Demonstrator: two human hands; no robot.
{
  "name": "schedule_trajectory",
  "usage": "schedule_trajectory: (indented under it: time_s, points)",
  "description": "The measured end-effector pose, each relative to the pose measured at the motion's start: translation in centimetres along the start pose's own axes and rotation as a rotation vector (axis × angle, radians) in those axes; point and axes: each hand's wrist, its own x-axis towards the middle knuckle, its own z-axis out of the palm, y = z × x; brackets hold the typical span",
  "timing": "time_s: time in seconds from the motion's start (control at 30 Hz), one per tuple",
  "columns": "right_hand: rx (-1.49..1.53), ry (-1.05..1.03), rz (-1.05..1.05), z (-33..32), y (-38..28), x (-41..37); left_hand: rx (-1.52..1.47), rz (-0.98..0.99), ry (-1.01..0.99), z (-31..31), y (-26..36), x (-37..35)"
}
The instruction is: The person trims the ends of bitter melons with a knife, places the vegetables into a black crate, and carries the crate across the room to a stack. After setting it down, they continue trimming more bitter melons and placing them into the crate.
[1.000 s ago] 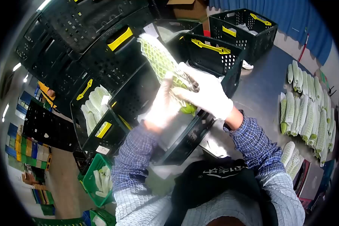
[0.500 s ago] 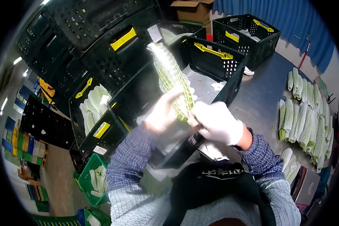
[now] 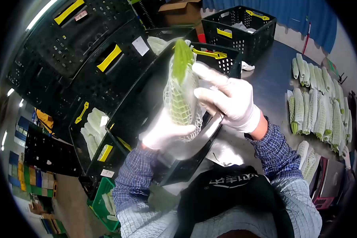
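Note:
A long green ridged vegetable point(image 3: 181, 59) stands upright in front of me, its upper end bare. White foam netting point(image 3: 181, 105) covers its lower part. My left hand point(image 3: 162, 129), in a white glove, wraps round the netted lower part, thumb across the front. Beside the upper part is my right hand point(image 3: 232, 99), also gloved, with its thumb and forefinger apart and the tips close to the vegetable and the net edge. Below both hands lies a dark crate point(image 3: 146, 95) with a yellow handle, largely hidden by them.
Many net-sleeved vegetables point(image 3: 319, 113) lie in rows on the dark table point(image 3: 261, 87) at right. Another crate point(image 3: 242, 35) stands at the back, and stacked crates point(image 3: 87, 43) rise at left. A green basket point(image 3: 103, 210) sits low left. Another person's hand point(image 3: 346, 156) shows at the right edge.
My right hand has moved from the vegetable's lower end up beside its upper end, and its fingers have spread. The bare green upper end now shows. The view has shifted somewhat.

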Motion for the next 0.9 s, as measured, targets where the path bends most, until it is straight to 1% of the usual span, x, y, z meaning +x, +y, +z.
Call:
schedule_trajectory:
  time_s: [0.03,0.1,0.13,0.17,0.2,0.27,0.3,0.33,0.4,0.43,0.5,0.53,0.57,0.6,0.63,0.67,0.7,0.83,0.9]
  points:
    - [-0.014,-0.048,-0.065,-0.6,-0.4,0.3,0.016,0.029,-0.008,-0.3,-0.4,0.0]
    - [-0.03,-0.103,-0.087,-0.3,-0.5,-0.4,0.051,0.078,-0.03,-0.7,-0.5,-0.1]
    - [-0.019,-0.013,-0.054,0.2,-0.5,-0.1,0.07,0.103,-0.044,-0.5,-0.1,0.0]
    - [-0.029,0.03,-0.018,0.2,-0.5,0.4,0.239,0.097,-0.03,0.2,0.6,-0.1]
    - [-0.073,0.022,0.029,0.0,-0.6,0.9,0.406,0.092,-0.018,2.4,2.9,-0.3]
    - [-0.133,-0.03,0.087,-0.7,-0.6,1.7,0.425,0.115,-0.057,2.1,2.7,0.1]
    - [-0.182,-0.074,0.071,-1.0,-0.5,1.6,0.294,0.112,-0.076,0.8,1.2,0.3]
    - [-0.124,-0.072,0.048,-1.1,-0.4,1.2,0.164,0.107,-0.095,-0.4,0.0,0.5]
    - [-0.008,-0.073,0.004,-1.2,-0.3,0.3,-0.063,0.04,-0.068,-1.5,-1.5,0.1]
    - [0.0,-0.09,-0.005,-1.4,-0.9,-0.1,-0.093,0.069,-0.085,-2.2,-2.0,-0.2]
    - [0.014,-0.201,-0.003,-0.7,-1.2,-1.4,-0.41,-0.063,-0.078,-3.7,-2.6,-1.4]
    - [0.018,-0.205,-0.018,-0.2,-1.7,-1.5,-0.562,-0.165,0.079,-3.7,-2.7,-2.1]
    - [0.11,-0.236,0.0,0.3,-1.8,-2.0,-0.717,-0.241,0.255,-3.5,-2.6,-2.7]
    - [0.098,-0.217,-0.011,1.0,-2.4,-2.2,-0.791,-0.248,0.279,-3.6,-2.8,-2.9]
    - [0.083,-0.2,-0.021,1.5,-3.1,-2.4,-0.813,-0.225,0.223,-3.7,-2.8,-3.0]
    - [0.109,-0.264,-0.009,1.9,-3.6,-2.7,-0.805,-0.185,0.141,-3.8,-3.0,-3.1]
    - [0.132,-0.216,-0.026,2.6,-4.0,-3.0,-0.797,-0.154,0.074,-3.7,-3.0,-3.2]
    - [0.168,-0.277,-0.038,3.1,-5.3,-2.6,-0.641,-0.068,-0.055,-3.8,-2.4,-3.0]
    - [0.179,-0.303,-0.062,3.0,-5.5,-2.6,-0.479,-0.016,-0.08,-3.8,-1.7,-2.6]
